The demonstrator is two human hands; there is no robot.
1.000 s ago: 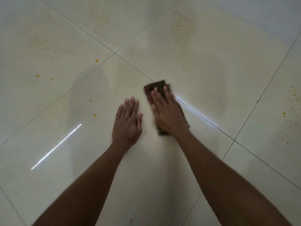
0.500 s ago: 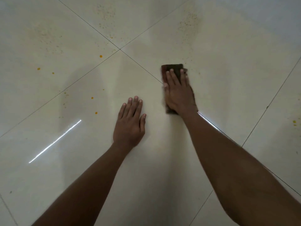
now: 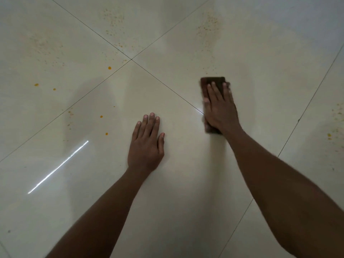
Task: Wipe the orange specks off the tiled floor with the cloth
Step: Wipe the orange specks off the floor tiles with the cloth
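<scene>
Right hand (image 3: 220,107) flat on the folded cloth (image 3: 212,83), fingers straight, pressing for scrub force, just near of the far speck patch (image 3: 208,28). Left hand (image 3: 147,144) open, palm down, bracing on the tiled floor (image 3: 176,183).

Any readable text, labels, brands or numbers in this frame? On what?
None. The cloth under the right hand shows no label or print; the floor tiles carry only orange specks and grout lines. The left hand lies flat on bare tile.
</scene>
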